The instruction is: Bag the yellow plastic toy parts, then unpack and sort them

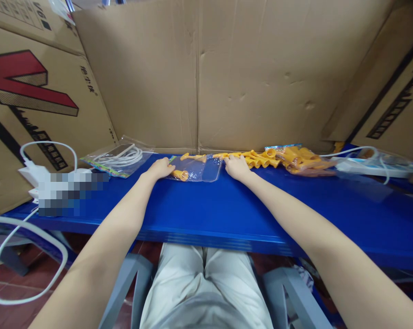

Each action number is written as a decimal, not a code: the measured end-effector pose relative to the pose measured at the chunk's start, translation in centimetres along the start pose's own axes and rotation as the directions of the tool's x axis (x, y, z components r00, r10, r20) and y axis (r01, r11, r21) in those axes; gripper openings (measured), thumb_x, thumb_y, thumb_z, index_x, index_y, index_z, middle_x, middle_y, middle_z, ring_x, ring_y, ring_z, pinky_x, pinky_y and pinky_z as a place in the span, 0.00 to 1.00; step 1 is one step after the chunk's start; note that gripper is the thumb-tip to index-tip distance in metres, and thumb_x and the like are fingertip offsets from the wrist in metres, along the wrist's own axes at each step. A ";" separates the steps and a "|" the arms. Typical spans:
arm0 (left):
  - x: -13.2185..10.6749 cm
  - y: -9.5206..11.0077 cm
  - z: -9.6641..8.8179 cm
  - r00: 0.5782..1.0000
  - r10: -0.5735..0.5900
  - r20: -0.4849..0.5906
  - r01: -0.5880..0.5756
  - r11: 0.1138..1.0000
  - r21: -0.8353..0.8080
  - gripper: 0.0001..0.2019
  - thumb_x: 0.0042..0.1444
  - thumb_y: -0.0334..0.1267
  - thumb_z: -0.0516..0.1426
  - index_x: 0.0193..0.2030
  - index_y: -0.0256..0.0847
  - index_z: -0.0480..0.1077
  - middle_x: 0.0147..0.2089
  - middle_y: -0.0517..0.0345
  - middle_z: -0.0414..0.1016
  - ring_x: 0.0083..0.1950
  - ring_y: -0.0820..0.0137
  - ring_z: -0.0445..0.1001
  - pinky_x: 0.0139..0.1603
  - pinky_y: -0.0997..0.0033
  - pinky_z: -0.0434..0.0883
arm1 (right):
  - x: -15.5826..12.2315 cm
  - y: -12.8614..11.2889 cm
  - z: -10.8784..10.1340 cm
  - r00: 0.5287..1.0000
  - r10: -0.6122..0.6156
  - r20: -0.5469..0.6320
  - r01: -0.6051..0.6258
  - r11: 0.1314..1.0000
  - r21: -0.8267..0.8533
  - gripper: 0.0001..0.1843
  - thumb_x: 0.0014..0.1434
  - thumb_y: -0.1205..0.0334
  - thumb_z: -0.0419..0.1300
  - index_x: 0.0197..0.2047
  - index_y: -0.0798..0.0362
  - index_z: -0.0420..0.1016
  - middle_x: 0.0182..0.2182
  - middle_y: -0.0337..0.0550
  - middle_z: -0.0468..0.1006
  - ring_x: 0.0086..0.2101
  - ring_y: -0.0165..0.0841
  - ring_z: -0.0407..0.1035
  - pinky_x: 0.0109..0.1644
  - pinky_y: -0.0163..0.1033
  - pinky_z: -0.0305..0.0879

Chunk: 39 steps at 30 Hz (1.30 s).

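Observation:
On the blue table (199,205) lies a clear plastic bag (209,171), and the fingers of my left hand (161,168) are closed on its left end. One yellow horn-shaped plastic piece (181,175) shows at the bag beside those fingers, its round mouth facing right. A second yellow piece (195,158) lies along the bag's far edge; whether it is inside, I cannot tell. My right hand (238,167) is at the left end of a row of similar yellow pieces (261,160), fingers bent around one. Its fingertips are partly hidden.
A filled bag of yellow pieces (297,160) sits right of the row. A bagged white cable (124,157) lies to the left, near a white plug device (34,176). A white power strip (374,167) is far right. Cardboard (227,77) walls the back and sides.

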<state>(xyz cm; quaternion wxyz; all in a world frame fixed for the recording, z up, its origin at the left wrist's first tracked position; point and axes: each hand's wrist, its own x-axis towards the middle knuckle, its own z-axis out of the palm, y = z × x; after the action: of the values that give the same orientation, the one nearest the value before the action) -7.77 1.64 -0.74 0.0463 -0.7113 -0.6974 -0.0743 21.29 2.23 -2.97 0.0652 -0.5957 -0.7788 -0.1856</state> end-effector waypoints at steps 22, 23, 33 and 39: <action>0.3 0.3 0.9 0.998 -0.012 0.069 0.019 0.994 -0.104 0.26 0.60 0.45 0.44 0.62 0.38 0.62 0.67 0.46 0.59 0.67 0.53 0.57 0.63 0.39 0.53 | 0.3 5.2 -7.7 0.974 0.174 0.143 -0.213 0.921 0.327 0.17 0.53 0.52 0.63 0.40 0.55 0.81 0.29 0.47 0.80 0.32 0.35 0.73 0.34 0.35 0.66; 0.3 0.3 1.0 0.997 -0.011 0.074 0.019 0.994 -0.111 0.26 0.60 0.45 0.43 0.63 0.38 0.61 0.68 0.47 0.58 0.68 0.53 0.56 0.64 0.38 0.51 | 0.2 5.9 -8.3 0.978 0.143 0.149 -0.189 0.911 0.366 0.17 0.53 0.51 0.63 0.39 0.55 0.81 0.27 0.45 0.80 0.29 0.34 0.73 0.33 0.35 0.66; 0.5 0.4 1.3 0.999 0.027 0.044 -0.021 0.991 -0.134 0.27 0.61 0.38 0.41 0.66 0.38 0.57 0.70 0.48 0.53 0.71 0.58 0.50 0.66 0.40 0.48 | -2.4 6.4 -9.2 0.980 -0.143 0.138 0.057 0.869 0.492 0.18 0.52 0.52 0.64 0.44 0.51 0.81 0.28 0.40 0.80 0.26 0.29 0.69 0.30 0.34 0.62; 0.8 0.5 1.4 0.998 0.054 0.029 -0.049 0.989 -0.140 0.25 0.61 0.37 0.42 0.64 0.38 0.60 0.70 0.49 0.54 0.70 0.60 0.52 0.67 0.48 0.50 | -3.2 4.2 -7.1 0.974 -0.217 0.061 0.143 0.805 0.575 0.21 0.52 0.54 0.64 0.48 0.51 0.79 0.35 0.42 0.80 0.27 0.28 0.68 0.31 0.34 0.61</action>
<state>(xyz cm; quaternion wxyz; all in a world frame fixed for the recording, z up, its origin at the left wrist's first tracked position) -7.22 2.69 -1.99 -0.0128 -0.7317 -0.6725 -0.1099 25.34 -2.34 3.44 0.1730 -0.4829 -0.8541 0.0861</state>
